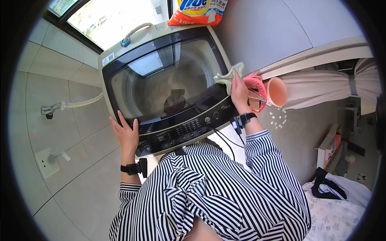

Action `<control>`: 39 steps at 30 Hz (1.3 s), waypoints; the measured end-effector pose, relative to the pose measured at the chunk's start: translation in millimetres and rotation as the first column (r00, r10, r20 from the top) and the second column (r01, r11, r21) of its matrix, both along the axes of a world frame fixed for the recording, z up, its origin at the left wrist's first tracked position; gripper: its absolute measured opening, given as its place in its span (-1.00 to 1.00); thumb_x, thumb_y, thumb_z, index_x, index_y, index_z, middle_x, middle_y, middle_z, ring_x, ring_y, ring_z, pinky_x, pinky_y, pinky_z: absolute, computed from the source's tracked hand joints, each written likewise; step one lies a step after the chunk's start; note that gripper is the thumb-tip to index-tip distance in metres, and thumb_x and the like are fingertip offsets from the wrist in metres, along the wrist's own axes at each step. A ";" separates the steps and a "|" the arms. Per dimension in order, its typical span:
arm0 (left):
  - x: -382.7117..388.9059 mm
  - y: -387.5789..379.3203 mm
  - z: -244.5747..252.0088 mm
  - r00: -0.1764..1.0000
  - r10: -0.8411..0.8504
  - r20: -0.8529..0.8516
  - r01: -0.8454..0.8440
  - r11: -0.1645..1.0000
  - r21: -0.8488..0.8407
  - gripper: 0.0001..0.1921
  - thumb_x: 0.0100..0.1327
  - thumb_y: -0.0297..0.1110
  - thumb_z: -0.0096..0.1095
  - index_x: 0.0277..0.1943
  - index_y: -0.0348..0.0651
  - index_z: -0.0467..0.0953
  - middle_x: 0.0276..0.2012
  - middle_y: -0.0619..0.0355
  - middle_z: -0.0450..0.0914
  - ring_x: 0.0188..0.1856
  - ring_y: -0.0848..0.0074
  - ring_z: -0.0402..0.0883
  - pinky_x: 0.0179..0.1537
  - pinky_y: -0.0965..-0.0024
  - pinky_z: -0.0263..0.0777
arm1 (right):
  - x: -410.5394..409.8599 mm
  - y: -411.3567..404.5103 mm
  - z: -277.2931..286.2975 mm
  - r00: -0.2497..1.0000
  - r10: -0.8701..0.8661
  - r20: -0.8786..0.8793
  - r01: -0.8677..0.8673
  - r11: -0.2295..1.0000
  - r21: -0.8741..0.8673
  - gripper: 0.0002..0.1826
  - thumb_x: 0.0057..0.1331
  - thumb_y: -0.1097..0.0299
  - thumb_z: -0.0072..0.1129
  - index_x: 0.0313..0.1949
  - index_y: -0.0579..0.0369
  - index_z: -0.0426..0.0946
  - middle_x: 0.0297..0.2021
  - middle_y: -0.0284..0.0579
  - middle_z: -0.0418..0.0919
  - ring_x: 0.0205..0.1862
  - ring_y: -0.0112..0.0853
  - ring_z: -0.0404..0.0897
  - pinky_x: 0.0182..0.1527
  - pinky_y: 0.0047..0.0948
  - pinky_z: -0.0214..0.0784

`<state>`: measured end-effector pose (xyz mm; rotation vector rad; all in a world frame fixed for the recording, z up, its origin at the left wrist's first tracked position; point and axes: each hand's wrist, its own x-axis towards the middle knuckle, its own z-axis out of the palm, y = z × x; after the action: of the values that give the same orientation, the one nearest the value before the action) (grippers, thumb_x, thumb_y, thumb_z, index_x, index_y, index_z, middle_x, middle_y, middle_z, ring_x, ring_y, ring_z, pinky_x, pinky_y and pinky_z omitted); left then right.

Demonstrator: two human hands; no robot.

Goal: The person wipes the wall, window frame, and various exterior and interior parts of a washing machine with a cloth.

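A top-loading Midea washing machine (169,81) stands before me, its dark-framed glass lid closed and reflecting a window. At the machine's right edge, my right hand (239,92) holds a pale, light-green cloth (226,79) against the lid frame. My left hand (126,132) rests on the front left corner of the machine with its fingers spread and nothing in them. Along the front edge runs a black control panel (184,132) with buttons and a round knob. Each wrist wears a black strap with a small device.
A red Tide detergent bag (197,13) stands behind the machine. Right of it are a pink plastic basket (256,87) and a peach-coloured bucket (277,92). A metal tap (51,109) with a hose and a wall socket (46,162) are at left. A bed (334,211) lies at lower right.
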<state>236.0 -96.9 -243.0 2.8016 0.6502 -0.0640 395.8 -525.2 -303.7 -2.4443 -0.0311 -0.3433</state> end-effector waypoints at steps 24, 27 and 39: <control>-8.8 15.3 -17.7 0.998 -0.063 0.021 0.063 0.998 -0.010 -0.17 0.48 0.09 0.02 0.58 -0.08 -0.19 0.51 -0.48 -0.30 0.55 -0.24 -0.21 0.50 -0.04 -0.18 | -166.5 102.0 7.9 0.773 0.634 0.035 -0.622 0.767 -0.155 -0.87 0.13 0.32 0.27 -0.40 0.10 0.60 0.40 -0.14 0.35 0.46 -0.21 0.27 0.48 -0.02 0.03; -9.4 14.1 -16.1 0.998 -0.055 0.019 0.055 0.998 -0.015 -0.17 0.48 0.09 0.01 0.58 -0.10 -0.19 0.51 -0.49 -0.29 0.55 -0.25 -0.21 0.50 -0.04 -0.19 | -165.2 54.0 -7.9 0.927 0.376 -0.019 -0.373 0.911 -0.176 -0.81 0.20 0.29 0.24 -0.30 0.15 0.61 0.42 -0.03 0.29 0.48 -0.09 0.20 0.49 0.03 -0.05; -6.0 14.0 -20.0 0.995 -0.102 0.004 0.102 0.994 0.043 -0.15 0.47 0.15 -0.01 0.57 -0.13 -0.17 0.50 -0.52 -0.29 0.49 -0.33 -0.09 0.47 -0.10 -0.08 | -87.7 -1.5 -30.3 0.940 -0.337 -0.047 0.339 0.940 0.030 -0.56 0.49 0.19 -0.02 0.29 0.00 0.45 0.03 0.13 0.58 0.05 0.02 0.57 0.05 -0.15 0.41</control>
<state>230.0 -82.9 -263.0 2.8733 0.5119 -0.0611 308.1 -526.7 -334.1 -2.4151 0.4149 -0.4387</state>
